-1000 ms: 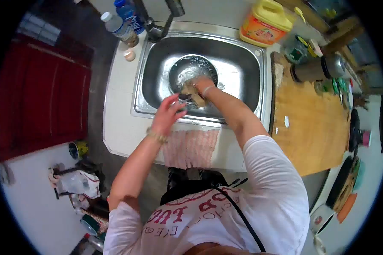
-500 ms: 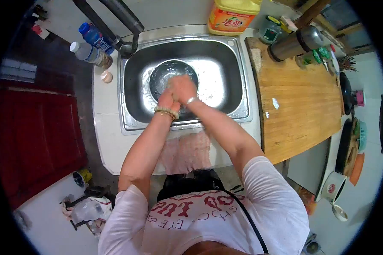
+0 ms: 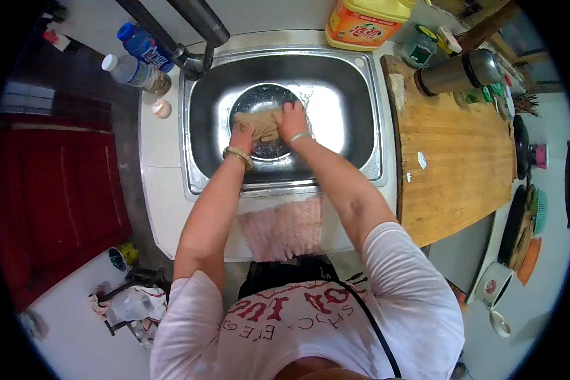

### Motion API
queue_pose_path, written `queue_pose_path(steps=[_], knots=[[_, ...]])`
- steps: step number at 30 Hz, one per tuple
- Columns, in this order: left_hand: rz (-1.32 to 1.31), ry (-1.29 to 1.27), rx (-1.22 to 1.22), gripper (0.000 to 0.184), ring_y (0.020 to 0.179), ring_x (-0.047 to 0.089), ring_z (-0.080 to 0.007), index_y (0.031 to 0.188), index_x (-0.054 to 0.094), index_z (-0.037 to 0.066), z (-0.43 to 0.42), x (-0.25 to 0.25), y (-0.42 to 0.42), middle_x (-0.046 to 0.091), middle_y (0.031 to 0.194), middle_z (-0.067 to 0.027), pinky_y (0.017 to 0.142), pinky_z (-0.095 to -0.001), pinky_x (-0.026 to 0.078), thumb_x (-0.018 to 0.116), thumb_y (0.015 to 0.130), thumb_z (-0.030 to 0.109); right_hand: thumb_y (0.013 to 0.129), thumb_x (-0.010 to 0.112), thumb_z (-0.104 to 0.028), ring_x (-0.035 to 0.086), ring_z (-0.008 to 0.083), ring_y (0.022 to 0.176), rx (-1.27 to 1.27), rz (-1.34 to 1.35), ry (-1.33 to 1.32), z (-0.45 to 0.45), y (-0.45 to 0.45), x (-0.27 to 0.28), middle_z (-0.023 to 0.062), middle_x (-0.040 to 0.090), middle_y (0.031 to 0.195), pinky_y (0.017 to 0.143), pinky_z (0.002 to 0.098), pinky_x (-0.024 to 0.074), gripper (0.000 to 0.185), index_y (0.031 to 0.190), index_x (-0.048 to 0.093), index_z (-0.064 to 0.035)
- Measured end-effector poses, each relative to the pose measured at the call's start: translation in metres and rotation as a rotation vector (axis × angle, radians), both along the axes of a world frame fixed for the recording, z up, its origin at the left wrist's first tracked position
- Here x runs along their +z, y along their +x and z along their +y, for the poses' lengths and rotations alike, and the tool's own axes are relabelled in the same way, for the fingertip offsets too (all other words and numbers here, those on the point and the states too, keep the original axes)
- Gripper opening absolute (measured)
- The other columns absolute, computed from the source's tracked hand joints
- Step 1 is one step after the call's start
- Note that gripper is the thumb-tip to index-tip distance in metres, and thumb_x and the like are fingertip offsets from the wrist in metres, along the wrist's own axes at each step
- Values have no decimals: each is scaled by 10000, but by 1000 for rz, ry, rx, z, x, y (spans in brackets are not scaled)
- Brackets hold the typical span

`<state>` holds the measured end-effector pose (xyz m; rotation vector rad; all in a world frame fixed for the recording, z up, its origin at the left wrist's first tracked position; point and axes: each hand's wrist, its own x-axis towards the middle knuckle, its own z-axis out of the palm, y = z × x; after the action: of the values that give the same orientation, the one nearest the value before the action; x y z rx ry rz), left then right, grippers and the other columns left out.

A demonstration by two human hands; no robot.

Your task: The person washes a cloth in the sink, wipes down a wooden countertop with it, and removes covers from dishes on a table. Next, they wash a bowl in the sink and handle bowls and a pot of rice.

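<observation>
A tan cloth (image 3: 259,123) is stretched between my two hands over a round metal basin (image 3: 267,156) with water in it. My left hand (image 3: 242,136) is closed on the cloth's left end, a beaded bracelet at its wrist. At the other end my right hand (image 3: 291,121) grips the cloth, with a pale bangle on that wrist. The basin sits inside the stainless steel sink (image 3: 345,142). Part of the basin is hidden behind the cloth and hands.
Left of the sink stand a blue-capped bottle (image 3: 142,47), a white-capped bottle (image 3: 136,74) and a dark pipe (image 3: 199,22). Behind it is a yellow jug (image 3: 367,25). A wooden board (image 3: 456,164) lies to the right. A pink cloth (image 3: 282,228) hangs over the front edge.
My hands were close together over the basin, blurred. Now they are apart, and the tan cloth is spread between them. The view has shifted slightly.
</observation>
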<state>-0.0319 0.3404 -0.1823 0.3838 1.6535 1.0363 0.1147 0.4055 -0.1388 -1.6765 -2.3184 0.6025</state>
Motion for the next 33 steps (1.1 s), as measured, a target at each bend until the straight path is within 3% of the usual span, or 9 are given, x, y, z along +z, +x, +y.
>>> queue_pose_path(steps=[2,9,13,16,19,21,25,26,33], knots=[[6,28,-39,399,912,570,-177,1266,431,151,16,-87,-16,563,1082,-66,721,-318,479,464,904,315,834,553,-240,575,330,932,122,-175,15,-8,-10,-27,202,521,1041,749,436,494,265,1006,551,-38],[-243,-179,-57,213,912,538,-192,1081,498,152,23,-26,-6,543,1019,-54,736,-353,473,400,918,248,691,668,-325,533,364,954,270,350,-283,0,-19,8,227,558,1038,900,401,416,311,808,619,-41],[854,443,-765,327,829,558,-200,960,530,50,10,1,12,588,945,-77,741,-356,461,514,851,358,766,594,-300,525,332,1006,494,497,102,-49,-18,82,194,555,982,968,435,354,218,876,610,-112],[-372,484,-149,410,848,553,-203,982,547,46,11,26,30,602,939,-100,759,-339,449,525,844,432,723,633,-263,522,357,928,457,433,386,-34,-22,67,182,558,932,851,425,415,231,860,599,-80],[-357,-12,106,565,939,565,-228,1128,539,68,19,27,45,601,1035,-139,806,-336,451,485,842,552,775,571,-298,551,372,912,-198,440,-177,6,-24,29,223,584,901,867,421,432,251,805,620,-53],[128,-21,-162,557,943,562,-241,1151,519,44,16,85,48,598,1055,-150,806,-332,449,466,866,519,821,513,-263,580,364,879,99,162,29,1,-38,-23,215,601,935,829,422,459,234,817,633,-62],[-918,170,115,469,896,549,-198,1127,539,59,4,60,29,598,1049,-152,760,-318,436,446,901,459,767,589,-313,521,306,1046,678,235,325,-39,-39,-25,193,556,1053,983,420,350,247,901,615,-107],[-356,186,-147,459,873,568,-199,1121,540,50,4,39,34,602,1028,-131,756,-327,456,449,907,446,805,535,-302,560,322,956,484,47,121,-22,-28,16,194,582,1007,869,427,416,251,880,625,-80],[-223,87,103,436,996,545,-219,1202,467,56,11,49,8,550,1123,-72,781,-393,454,481,895,366,824,505,-188,535,325,947,45,73,104,12,-13,-30,150,558,872,768,409,474,164,883,598,-66]])
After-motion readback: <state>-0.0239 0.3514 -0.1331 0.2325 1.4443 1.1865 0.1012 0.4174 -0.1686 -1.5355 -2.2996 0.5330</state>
